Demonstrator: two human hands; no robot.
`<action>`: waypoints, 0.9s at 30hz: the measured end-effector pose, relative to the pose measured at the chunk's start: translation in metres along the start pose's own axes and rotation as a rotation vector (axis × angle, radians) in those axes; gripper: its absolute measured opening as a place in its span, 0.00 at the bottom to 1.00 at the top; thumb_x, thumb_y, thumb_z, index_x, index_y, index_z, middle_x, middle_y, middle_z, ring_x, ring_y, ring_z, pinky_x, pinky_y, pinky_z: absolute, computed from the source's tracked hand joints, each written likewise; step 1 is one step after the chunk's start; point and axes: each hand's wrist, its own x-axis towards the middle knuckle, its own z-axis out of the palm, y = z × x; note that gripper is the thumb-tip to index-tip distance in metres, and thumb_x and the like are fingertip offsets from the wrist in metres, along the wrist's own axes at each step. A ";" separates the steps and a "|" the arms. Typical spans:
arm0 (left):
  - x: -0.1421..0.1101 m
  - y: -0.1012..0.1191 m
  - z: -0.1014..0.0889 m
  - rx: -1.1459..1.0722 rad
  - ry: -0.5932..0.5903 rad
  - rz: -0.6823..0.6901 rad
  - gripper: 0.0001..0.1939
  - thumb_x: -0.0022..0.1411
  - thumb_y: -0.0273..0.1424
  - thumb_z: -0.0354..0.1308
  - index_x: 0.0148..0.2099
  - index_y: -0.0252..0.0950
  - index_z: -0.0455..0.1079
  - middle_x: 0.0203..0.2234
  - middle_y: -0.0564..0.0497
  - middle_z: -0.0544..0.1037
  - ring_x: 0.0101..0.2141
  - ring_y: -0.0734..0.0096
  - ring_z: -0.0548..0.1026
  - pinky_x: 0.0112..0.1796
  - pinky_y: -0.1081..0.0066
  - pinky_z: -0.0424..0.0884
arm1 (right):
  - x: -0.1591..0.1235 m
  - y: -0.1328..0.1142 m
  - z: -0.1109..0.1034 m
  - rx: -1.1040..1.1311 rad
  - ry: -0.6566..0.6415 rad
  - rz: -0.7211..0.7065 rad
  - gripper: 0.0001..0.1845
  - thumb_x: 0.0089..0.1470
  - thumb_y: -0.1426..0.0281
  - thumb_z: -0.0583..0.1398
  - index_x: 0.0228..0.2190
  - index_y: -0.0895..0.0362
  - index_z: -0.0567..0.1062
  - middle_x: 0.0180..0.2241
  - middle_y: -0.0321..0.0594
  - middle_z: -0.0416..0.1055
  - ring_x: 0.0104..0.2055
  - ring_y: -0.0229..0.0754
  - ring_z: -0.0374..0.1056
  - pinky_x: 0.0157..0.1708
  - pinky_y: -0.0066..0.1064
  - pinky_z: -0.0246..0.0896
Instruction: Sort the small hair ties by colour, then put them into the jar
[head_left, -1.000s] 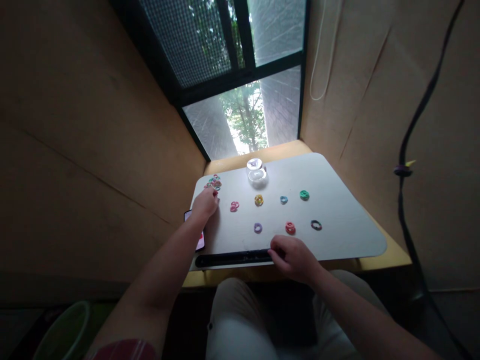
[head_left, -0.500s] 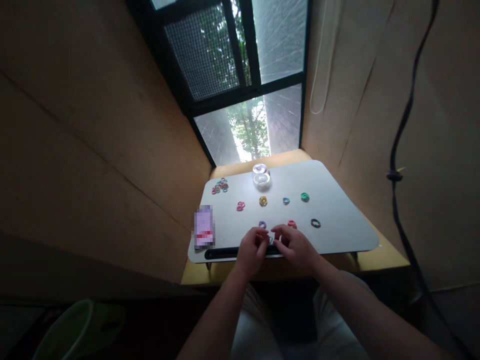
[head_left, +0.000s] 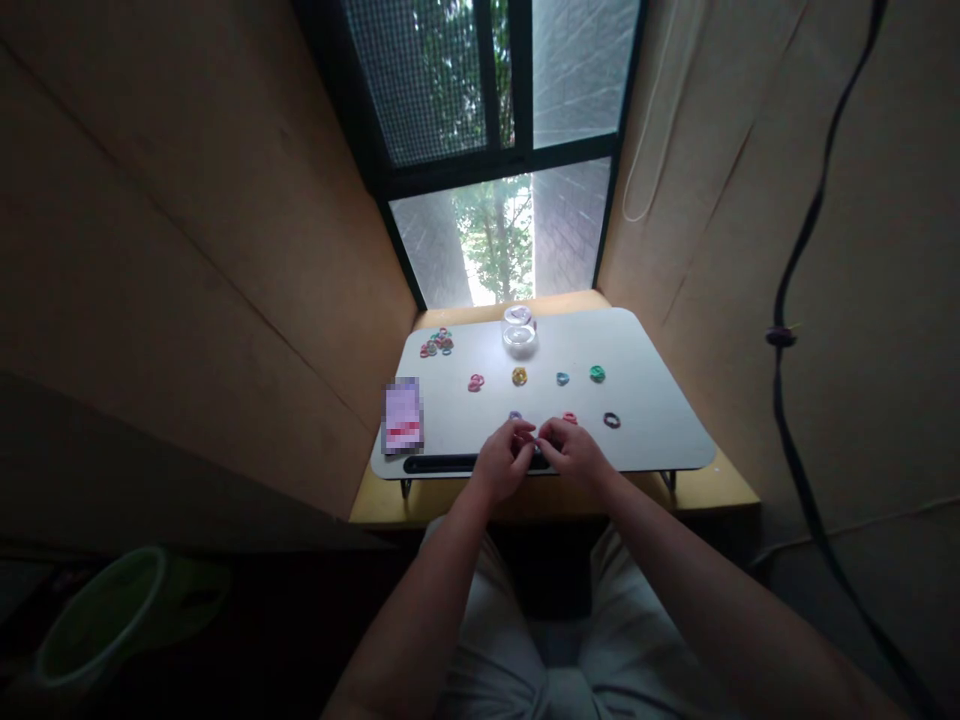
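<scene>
reaching over the white, round-cornered worktop (head_left: 652, 435), with left hand (head_left: 502, 464) and right hand (head_left: 577, 452) nearly meeting, with curled fingers, at the long black strip (head_left: 442, 464); cannot tell whether grasping anything; just short of the coral-red rings (head_left: 570, 416) and small purple ring (head_left: 515, 415).

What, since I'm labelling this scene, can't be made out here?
All in the head view:
Anything pinched between the left hand and right hand: too small, covered by them.
Purple ring: near side hidden by the left hand.
Red rings: near side hidden by the right hand.
Phone: screen blurred by pixelation.
Mixed pile of rings: too small to count.
</scene>
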 end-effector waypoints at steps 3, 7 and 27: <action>0.002 0.002 -0.001 0.012 -0.041 -0.005 0.13 0.60 0.28 0.57 0.48 0.36 0.71 0.30 0.52 0.77 0.28 0.74 0.72 0.32 0.73 0.68 | 0.001 0.001 0.001 0.023 0.017 0.011 0.06 0.55 0.69 0.58 0.26 0.55 0.68 0.24 0.34 0.68 0.25 0.38 0.62 0.26 0.29 0.56; 0.006 0.001 0.001 0.043 -0.011 -0.069 0.07 0.60 0.31 0.58 0.39 0.35 0.74 0.28 0.52 0.78 0.27 0.74 0.72 0.31 0.73 0.66 | 0.000 0.000 0.001 0.007 0.064 0.012 0.06 0.54 0.69 0.58 0.26 0.55 0.68 0.23 0.34 0.67 0.25 0.38 0.61 0.26 0.30 0.56; 0.006 0.002 0.005 0.076 0.076 -0.123 0.05 0.62 0.33 0.56 0.36 0.38 0.69 0.26 0.54 0.76 0.28 0.71 0.74 0.32 0.72 0.66 | -0.001 -0.002 0.004 0.070 0.053 0.053 0.03 0.53 0.69 0.59 0.30 0.56 0.70 0.23 0.34 0.68 0.24 0.36 0.62 0.25 0.28 0.56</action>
